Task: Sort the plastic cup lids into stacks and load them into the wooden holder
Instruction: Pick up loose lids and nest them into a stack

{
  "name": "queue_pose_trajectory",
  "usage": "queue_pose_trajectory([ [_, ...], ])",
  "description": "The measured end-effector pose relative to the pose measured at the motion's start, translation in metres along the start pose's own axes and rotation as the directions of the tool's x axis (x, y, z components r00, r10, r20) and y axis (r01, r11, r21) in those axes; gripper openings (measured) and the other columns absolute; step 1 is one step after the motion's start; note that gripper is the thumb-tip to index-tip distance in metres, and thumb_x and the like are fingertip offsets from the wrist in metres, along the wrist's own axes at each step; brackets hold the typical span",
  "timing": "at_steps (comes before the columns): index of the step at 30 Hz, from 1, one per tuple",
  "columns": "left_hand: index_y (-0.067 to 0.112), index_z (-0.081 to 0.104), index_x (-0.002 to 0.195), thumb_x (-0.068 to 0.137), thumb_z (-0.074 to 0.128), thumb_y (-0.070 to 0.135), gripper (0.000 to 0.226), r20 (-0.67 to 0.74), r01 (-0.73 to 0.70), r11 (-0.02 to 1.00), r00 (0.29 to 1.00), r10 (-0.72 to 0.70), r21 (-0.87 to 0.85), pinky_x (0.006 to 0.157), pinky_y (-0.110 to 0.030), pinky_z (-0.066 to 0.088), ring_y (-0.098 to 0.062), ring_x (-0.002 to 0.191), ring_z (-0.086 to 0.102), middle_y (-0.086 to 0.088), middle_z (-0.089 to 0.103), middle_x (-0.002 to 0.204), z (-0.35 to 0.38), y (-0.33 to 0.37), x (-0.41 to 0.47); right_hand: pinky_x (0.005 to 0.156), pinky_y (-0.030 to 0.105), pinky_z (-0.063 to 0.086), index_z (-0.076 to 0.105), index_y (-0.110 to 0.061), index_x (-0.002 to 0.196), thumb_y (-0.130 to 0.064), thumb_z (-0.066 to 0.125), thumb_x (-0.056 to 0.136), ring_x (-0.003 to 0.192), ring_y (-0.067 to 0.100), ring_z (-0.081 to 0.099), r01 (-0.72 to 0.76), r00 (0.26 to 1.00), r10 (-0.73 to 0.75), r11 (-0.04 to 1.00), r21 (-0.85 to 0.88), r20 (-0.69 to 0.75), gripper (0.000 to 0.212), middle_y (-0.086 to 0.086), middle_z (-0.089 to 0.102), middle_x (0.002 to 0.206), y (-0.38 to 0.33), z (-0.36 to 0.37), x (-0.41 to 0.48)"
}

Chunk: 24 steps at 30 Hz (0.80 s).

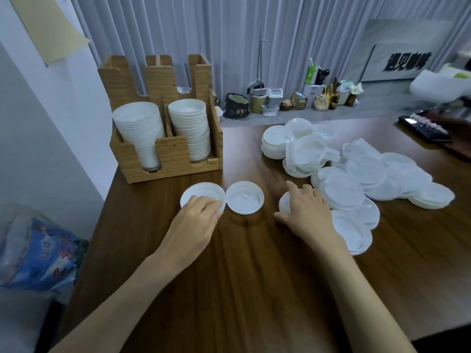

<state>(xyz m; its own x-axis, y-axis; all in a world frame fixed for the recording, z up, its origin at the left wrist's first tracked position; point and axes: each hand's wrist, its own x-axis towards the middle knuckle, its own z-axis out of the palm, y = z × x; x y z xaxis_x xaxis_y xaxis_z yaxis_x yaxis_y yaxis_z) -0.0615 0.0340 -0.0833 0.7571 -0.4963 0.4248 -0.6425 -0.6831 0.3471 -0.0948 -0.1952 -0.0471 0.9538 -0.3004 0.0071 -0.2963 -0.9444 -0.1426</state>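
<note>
A wooden holder (168,154) stands at the table's back left, with a tall stack of white lids (139,131) in its left slot and another stack (190,128) in its right slot. Two white lids lie side by side in front of it. My left hand (196,220) rests with curled fingers on the left lid (201,192); the right lid (245,197) lies free. My right hand (305,210) lies with spread fingers on a small stack of lids (284,203). A big loose pile of clear and white lids (356,179) covers the table's right side.
A brown wooden table (254,276) carries everything. A dark tray with small items (423,127) sits at the far right. A blue plastic bag (40,253) lies left of the table. Bins and bags (280,100) line the floor by the grey curtain.
</note>
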Motion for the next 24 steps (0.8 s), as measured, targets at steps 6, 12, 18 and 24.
queue_pose_trajectory([
  [6,0.01,0.067,0.111,0.093,0.045,0.025,0.033,-0.024,0.065,0.998,0.998,-0.065,0.008,0.087,-0.024,0.045,-0.013,0.1,0.056,0.0,0.064,0.106,-0.005,-0.003,-0.001,0.101,0.04,0.034,0.023,-0.024,0.149,-0.051,0.069,0.078,0.126,0.033,0.036,0.042,0.992,-0.029,0.994,0.101,-0.126,0.089,0.011,0.04,0.138,0.003,-0.01,-0.001],
  [12,0.013,0.063,0.12,0.096,0.048,0.02,0.029,-0.062,0.094,0.987,0.993,-0.103,-0.133,0.093,-0.011,0.027,0.008,0.107,0.036,0.006,0.057,0.117,-0.016,0.002,0.004,0.096,0.039,0.036,0.033,-0.025,0.145,-0.052,0.071,0.075,0.119,0.031,0.04,0.078,0.978,-0.018,0.957,0.281,-0.21,0.084,0.008,0.048,0.131,0.004,-0.011,0.003],
  [18,0.022,0.059,0.124,0.091,0.06,0.024,0.032,0.009,0.11,0.924,0.993,-0.115,-0.367,0.087,-0.003,0.036,0.0,0.108,0.049,0.014,0.055,0.117,-0.022,0.035,0.024,0.103,0.028,0.042,0.045,-0.028,0.138,-0.037,0.074,0.08,0.12,0.009,0.048,0.181,0.983,-0.087,0.387,0.904,-0.16,0.065,-0.004,0.05,0.131,-0.013,-0.027,0.002],
  [24,0.027,0.048,0.136,0.089,0.061,0.034,0.049,-0.01,0.054,0.875,0.998,-0.067,-0.481,0.097,-0.005,0.033,0.009,0.121,0.04,0.022,0.046,0.128,-0.012,0.064,0.048,0.082,0.031,0.053,0.05,-0.028,0.134,-0.021,0.067,0.085,0.109,0.024,0.062,-0.125,0.951,-0.306,-0.264,0.956,0.04,0.053,0.012,0.059,0.118,-0.03,-0.022,0.007],
])
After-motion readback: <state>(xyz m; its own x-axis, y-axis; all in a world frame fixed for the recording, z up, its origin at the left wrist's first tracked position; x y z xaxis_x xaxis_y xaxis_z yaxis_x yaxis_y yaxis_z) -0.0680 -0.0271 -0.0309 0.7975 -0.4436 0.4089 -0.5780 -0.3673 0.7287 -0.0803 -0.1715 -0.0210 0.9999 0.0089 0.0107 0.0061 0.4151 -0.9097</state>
